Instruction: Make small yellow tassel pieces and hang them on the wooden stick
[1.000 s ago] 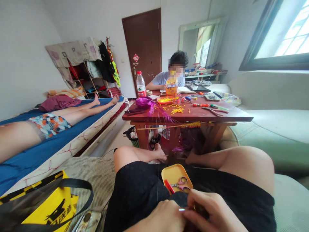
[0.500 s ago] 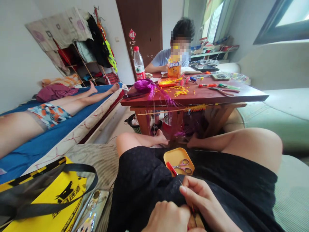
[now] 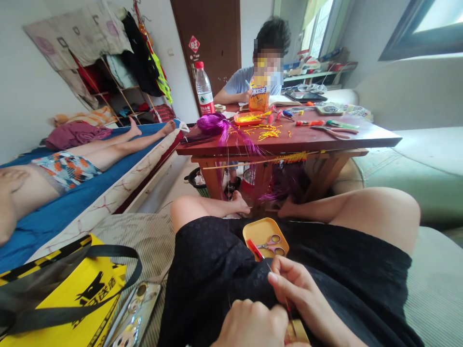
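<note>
Both hands rest low on my lap over black shorts. My left hand (image 3: 249, 324) is curled into a fist beside the right one; what it grips is hidden. My right hand (image 3: 304, 296) pinches a thin needle-like piece (image 3: 269, 267) and presses on a small yellowish item (image 3: 296, 331) at the bottom edge. A fine thread (image 3: 228, 193) runs up from my lap towards the table. Just beyond my fingers a yellow tray (image 3: 261, 231) sits on my lap, holding small scissors (image 3: 272, 244) and a red tool (image 3: 254, 249).
A low red-brown table (image 3: 311, 140) stands ahead with purple fibres (image 3: 217, 124), yellow bits, tools, a water bottle (image 3: 203, 95) and an orange drink. A person sits behind it. Another person lies on the blue bed (image 3: 68, 202) at left. A yellow bag (image 3: 83, 299) and phone (image 3: 133, 315) lie at my left.
The view has tilted downward, so hands and lap show more. My right hand has risen from a low grip to a pinch on the thin piece above my left fist.
</note>
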`<state>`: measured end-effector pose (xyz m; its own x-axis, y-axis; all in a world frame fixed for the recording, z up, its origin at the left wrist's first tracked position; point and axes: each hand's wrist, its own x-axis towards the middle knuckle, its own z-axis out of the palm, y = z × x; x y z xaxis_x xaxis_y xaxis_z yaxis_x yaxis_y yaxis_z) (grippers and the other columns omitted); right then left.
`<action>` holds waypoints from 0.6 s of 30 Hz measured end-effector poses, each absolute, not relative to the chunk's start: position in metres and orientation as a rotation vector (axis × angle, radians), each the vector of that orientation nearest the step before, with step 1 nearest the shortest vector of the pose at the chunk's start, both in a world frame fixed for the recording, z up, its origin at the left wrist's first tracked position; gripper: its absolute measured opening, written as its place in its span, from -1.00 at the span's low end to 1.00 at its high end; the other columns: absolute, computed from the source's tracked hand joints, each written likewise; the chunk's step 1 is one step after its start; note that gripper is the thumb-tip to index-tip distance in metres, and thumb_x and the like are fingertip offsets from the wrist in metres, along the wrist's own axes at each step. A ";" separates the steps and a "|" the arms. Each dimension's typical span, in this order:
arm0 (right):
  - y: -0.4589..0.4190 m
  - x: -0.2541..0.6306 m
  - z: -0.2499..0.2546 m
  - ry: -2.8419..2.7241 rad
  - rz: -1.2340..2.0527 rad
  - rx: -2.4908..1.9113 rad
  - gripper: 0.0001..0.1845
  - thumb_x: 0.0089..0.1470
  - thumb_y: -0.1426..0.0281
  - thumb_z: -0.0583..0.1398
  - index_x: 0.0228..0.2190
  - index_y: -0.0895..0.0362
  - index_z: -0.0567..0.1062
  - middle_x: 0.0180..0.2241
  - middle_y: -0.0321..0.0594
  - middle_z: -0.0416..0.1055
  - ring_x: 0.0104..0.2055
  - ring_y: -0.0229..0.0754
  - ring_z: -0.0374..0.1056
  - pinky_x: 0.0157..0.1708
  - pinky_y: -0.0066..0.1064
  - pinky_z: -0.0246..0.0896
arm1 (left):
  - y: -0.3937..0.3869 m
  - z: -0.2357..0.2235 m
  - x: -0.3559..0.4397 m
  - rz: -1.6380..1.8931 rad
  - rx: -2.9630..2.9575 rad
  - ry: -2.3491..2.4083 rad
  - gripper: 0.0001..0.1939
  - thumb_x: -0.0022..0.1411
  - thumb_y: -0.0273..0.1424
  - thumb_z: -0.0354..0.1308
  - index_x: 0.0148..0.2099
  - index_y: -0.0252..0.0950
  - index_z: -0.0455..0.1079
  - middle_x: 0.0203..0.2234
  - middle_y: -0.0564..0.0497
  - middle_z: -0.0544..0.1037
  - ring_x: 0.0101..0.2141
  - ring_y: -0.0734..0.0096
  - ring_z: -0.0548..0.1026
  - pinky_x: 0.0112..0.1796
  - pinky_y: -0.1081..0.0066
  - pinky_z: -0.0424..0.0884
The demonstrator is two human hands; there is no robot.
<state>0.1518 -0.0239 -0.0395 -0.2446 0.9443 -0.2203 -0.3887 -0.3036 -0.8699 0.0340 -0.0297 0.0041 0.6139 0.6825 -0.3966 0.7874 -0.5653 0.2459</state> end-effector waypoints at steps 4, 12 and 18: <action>-0.022 0.152 -0.037 -0.846 1.733 -0.957 -0.53 -0.20 0.07 0.26 -0.63 0.12 0.17 -0.78 -0.56 -0.04 -0.74 -0.49 -0.22 -0.74 -0.60 -0.33 | -0.030 0.004 0.036 -0.319 2.443 1.152 -0.32 0.09 0.10 -0.18 -0.34 -0.39 0.50 -0.64 -0.24 0.54 -0.63 0.01 0.51 -0.64 0.33 0.32; -0.019 0.152 -0.044 -0.841 1.720 -0.963 -0.55 -0.19 0.07 0.25 -0.61 0.10 0.16 -0.79 -0.56 -0.05 -0.75 -0.48 -0.23 -0.76 -0.60 -0.33 | -0.029 0.009 0.039 -0.441 2.344 1.138 -0.35 0.11 0.06 -0.14 -0.25 -0.41 0.48 -0.53 -0.31 0.56 -0.52 -0.10 0.52 -0.59 0.30 0.29; -0.020 0.160 -0.026 -1.039 1.493 -1.090 -0.58 -0.08 0.08 0.17 -0.65 0.13 0.20 -0.71 -0.46 0.04 -0.66 -0.41 -0.11 -0.68 -0.57 -0.15 | -0.023 -0.002 0.034 -0.124 2.112 1.227 -0.42 0.07 0.06 -0.06 -0.22 -0.35 0.45 -0.58 -0.17 0.52 -0.55 0.10 0.48 -0.60 0.40 0.14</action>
<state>0.1602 -0.0198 -0.0258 -0.1200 0.9838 -0.1332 -0.2168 -0.1569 -0.9635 0.0339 -0.0233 -0.0020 0.5506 0.7333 -0.3990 0.7982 -0.3226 0.5088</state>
